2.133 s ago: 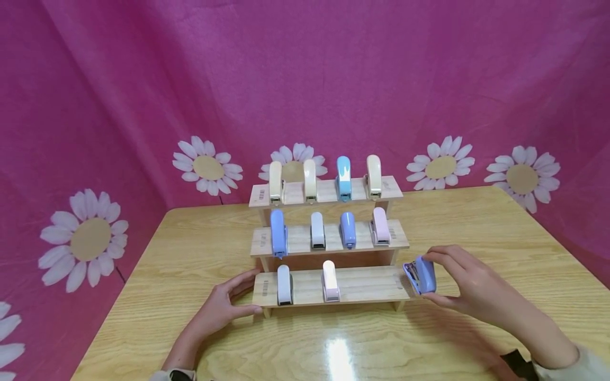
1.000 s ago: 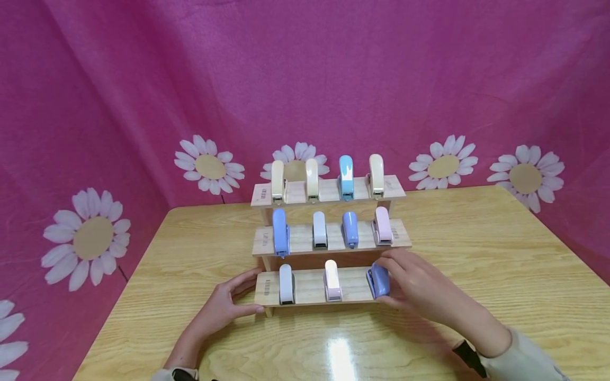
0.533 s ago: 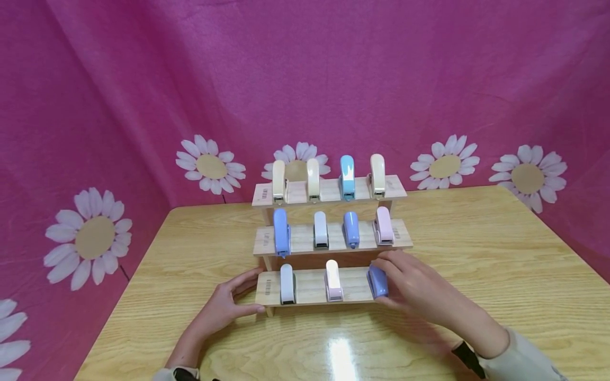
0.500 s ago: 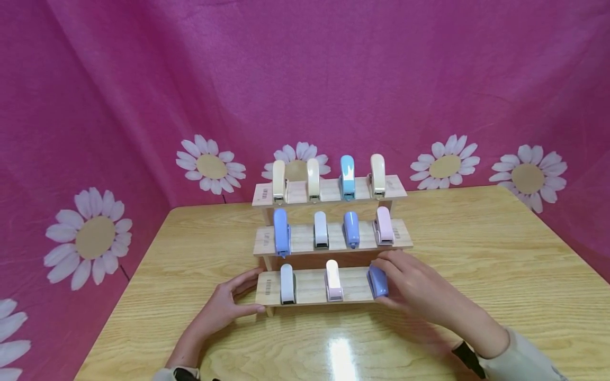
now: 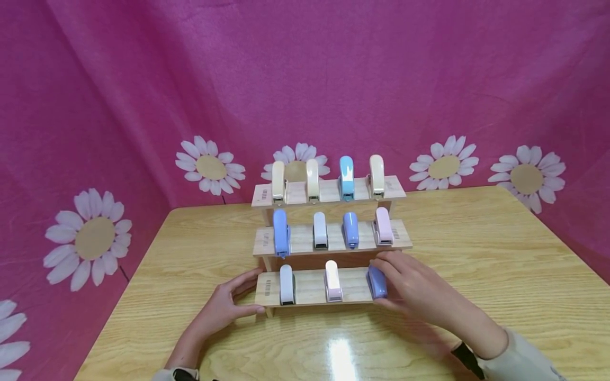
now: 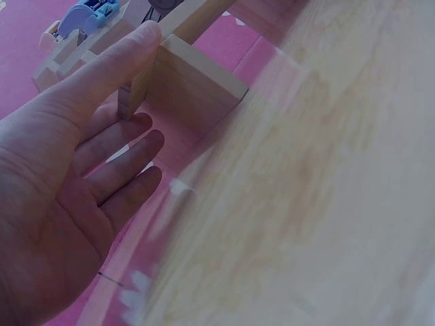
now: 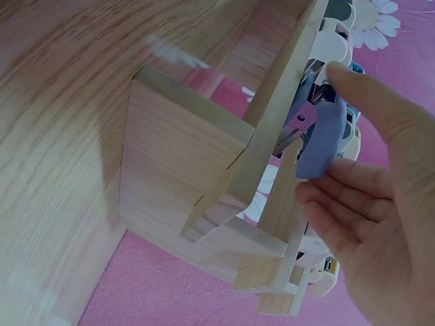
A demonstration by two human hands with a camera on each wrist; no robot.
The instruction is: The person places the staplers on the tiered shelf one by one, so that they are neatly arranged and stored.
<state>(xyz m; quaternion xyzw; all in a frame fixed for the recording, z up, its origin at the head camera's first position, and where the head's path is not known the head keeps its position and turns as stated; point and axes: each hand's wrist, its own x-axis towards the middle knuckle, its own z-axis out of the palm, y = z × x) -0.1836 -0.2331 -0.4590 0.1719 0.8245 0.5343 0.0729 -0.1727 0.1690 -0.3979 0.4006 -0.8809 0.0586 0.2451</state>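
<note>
A purple-blue stapler [image 5: 377, 281] sits at the right end of the bottom tier of a three-tier wooden display stand [image 5: 352, 286]. My right hand [image 5: 414, 286] pinches it between thumb and fingers; in the right wrist view the stapler [image 7: 323, 136] is seen from the side, its metal parts facing the board. My left hand [image 5: 224, 304] holds the left end of the bottom tier, thumb at the front edge and forefinger at the back corner. In the left wrist view that hand's [image 6: 88, 156] other fingers stretch out beside the stand's leg.
The bottom tier also bears a pale grey stapler [image 5: 287, 284] and a white-pink stapler [image 5: 332, 280]. Several staplers in blue, white and pink line the middle tier [image 5: 300, 238], and cream and light-blue ones the top tier [image 5: 329, 190]. A magenta daisy cloth [image 5: 305, 79] hangs behind the wooden table [image 5: 200, 238].
My right hand has brought the purple-blue stapler leftward from beside the stand onto the bottom tier's right end, turning it more upright. The left hand has kept its place.
</note>
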